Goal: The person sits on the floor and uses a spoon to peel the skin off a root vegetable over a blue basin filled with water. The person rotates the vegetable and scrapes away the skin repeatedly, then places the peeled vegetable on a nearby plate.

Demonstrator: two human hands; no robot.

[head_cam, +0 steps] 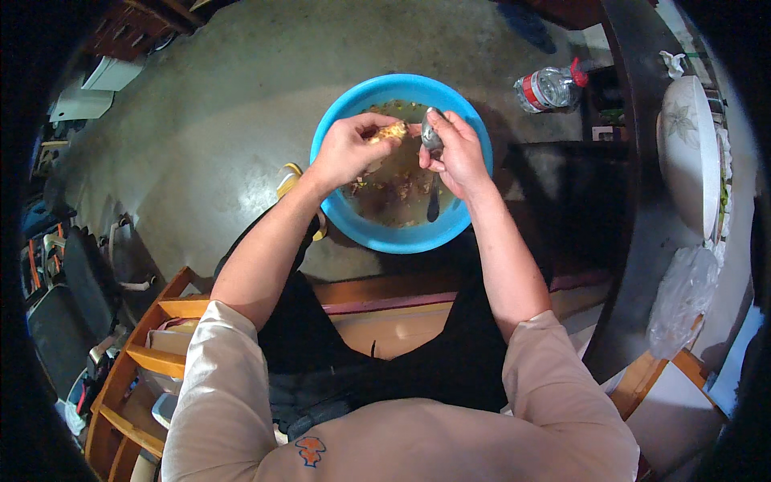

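Note:
Over a round blue plastic basin point(399, 243), both hands are raised close together. My left hand point(344, 147) grips a knobbly yellow-brown piece of food point(388, 132), whose exact kind I cannot tell. In my right hand point(459, 150) is a metal spoon point(430, 134), its bowl upward and close to the food piece. A dark handle point(433, 202) shows below that hand, apparently the spoon's. Murky brown water point(391, 205) with floating scraps and peel bits lies in the basin.
On the concrete floor point(241, 90), a clear plastic bottle point(548, 88) with a red cap lies right of the basin. A dark table edge point(638, 181) runs along the right, bearing a white bowl point(686, 156) and a plastic bag point(683, 301). A wooden frame point(155, 360) stands at left.

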